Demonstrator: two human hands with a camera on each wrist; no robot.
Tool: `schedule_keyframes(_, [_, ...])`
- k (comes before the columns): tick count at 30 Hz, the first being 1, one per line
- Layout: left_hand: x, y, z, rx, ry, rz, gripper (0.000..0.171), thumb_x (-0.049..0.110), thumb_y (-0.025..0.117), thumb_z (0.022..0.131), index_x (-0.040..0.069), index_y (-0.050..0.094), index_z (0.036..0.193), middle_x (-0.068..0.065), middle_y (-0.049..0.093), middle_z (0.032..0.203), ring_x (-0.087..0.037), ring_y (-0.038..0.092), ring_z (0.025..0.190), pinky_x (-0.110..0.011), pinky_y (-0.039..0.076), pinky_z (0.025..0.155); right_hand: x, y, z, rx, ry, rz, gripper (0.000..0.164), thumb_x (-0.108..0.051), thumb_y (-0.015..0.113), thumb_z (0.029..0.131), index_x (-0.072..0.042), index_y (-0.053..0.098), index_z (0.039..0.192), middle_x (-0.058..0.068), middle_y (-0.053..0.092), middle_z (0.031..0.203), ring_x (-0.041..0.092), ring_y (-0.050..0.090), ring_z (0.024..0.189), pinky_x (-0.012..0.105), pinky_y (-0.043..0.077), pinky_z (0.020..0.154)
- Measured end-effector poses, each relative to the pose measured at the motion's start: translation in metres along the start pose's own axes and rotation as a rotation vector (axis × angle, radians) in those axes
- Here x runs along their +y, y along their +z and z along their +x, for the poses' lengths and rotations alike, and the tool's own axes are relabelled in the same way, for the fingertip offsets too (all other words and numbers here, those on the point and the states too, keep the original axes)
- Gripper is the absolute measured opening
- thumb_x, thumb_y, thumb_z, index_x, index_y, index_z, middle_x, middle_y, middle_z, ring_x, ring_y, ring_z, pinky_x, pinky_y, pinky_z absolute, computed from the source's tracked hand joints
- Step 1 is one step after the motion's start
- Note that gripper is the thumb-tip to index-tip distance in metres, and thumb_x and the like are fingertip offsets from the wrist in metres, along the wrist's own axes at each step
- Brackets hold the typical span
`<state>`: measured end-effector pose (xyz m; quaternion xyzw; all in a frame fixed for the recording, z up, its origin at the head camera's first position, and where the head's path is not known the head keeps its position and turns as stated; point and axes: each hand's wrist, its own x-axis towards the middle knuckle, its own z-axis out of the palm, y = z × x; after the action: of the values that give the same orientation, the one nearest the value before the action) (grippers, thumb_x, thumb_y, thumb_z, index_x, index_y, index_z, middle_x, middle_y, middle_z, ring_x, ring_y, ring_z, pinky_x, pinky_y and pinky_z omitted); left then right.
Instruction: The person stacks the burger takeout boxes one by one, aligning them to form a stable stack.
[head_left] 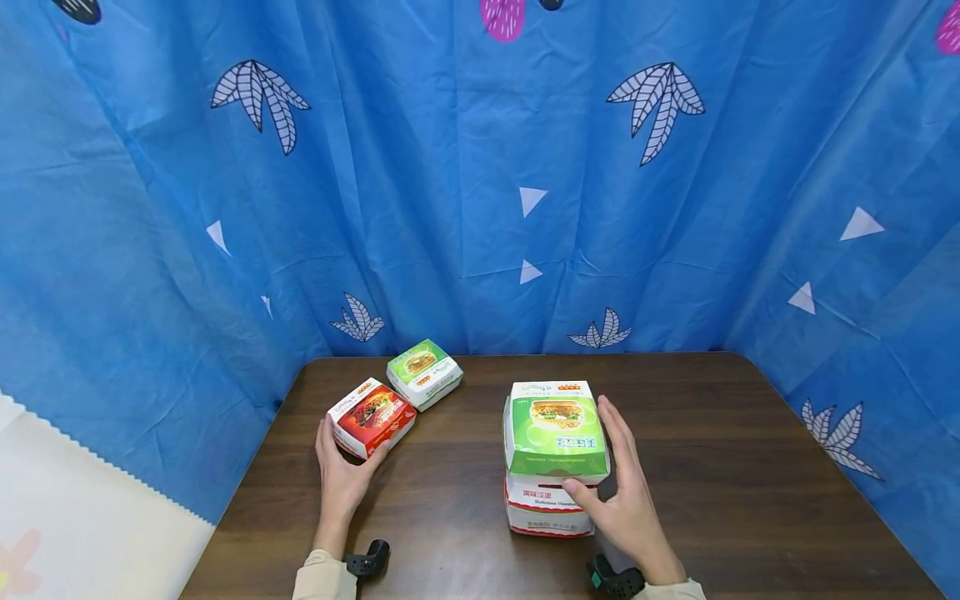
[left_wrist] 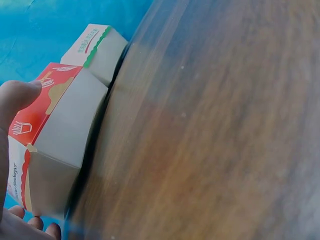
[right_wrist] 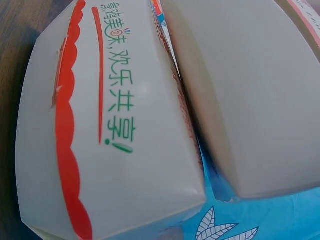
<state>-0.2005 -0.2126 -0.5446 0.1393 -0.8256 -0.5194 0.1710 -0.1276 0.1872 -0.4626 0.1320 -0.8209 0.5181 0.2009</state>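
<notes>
On the left, my left hand [head_left: 347,482] grips a red burger box [head_left: 375,417], thumb on its near side and fingers round its left side. The left wrist view shows the thumb [left_wrist: 19,99] over the red side panel, with fingertips at the lower corner. My right hand [head_left: 628,510] holds a green burger box [head_left: 557,427], thumb at the near edge, fingers along the right side. Directly under it stands a white burger box with red trim [head_left: 550,512]. A wedge-shaped gap shows between these two boxes in the right wrist view, where the right hand is hidden.
Another green burger box [head_left: 425,373] lies at the table's back left, right behind the red one. The brown wooden table [head_left: 750,483] ends against a blue patterned curtain [head_left: 480,208]. A white cloth [head_left: 82,517] hangs beyond the left edge.
</notes>
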Motion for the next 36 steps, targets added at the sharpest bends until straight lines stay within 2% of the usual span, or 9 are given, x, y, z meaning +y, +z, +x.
schedule_keyframes(17, [-0.0018,0.0026,0.0069,-0.051,-0.033,0.01,0.125,0.043,0.085,0.084,0.019,-0.007,0.166,-0.019,0.002,0.17,-0.046,0.016,0.151,-0.068,0.025,0.119,-0.0014,0.0009,-0.001,-0.007,0.015,-0.005,0.105,-0.013,0.084,0.081,-0.032,0.023,0.164,-0.004,0.019,0.171,-0.003,0.018,0.149,0.081,0.028,0.108])
schedule_keyframes(31, [0.0002,0.0062,0.0076,-0.014,-0.031,0.014,0.119,0.043,0.082,0.086,0.015,0.0,0.166,-0.02,0.01,0.168,-0.046,0.02,0.149,-0.068,0.025,0.119,-0.0002,0.0004,-0.0011,-0.001,0.016,-0.007,0.106,-0.013,0.085,0.08,-0.032,0.023,0.164,-0.005,0.02,0.171,-0.002,0.018,0.149,0.081,0.028,0.108])
schedule_keyframes(36, [0.0002,0.0064,0.0092,-0.015,-0.02,0.014,0.119,0.04,0.084,0.086,0.022,-0.002,0.167,-0.018,0.006,0.169,-0.046,0.017,0.151,-0.07,0.026,0.118,0.0,0.0009,-0.0015,-0.003,0.01,-0.009,0.106,-0.013,0.084,0.08,-0.032,0.023,0.165,-0.005,0.02,0.171,-0.002,0.019,0.15,0.081,0.028,0.108])
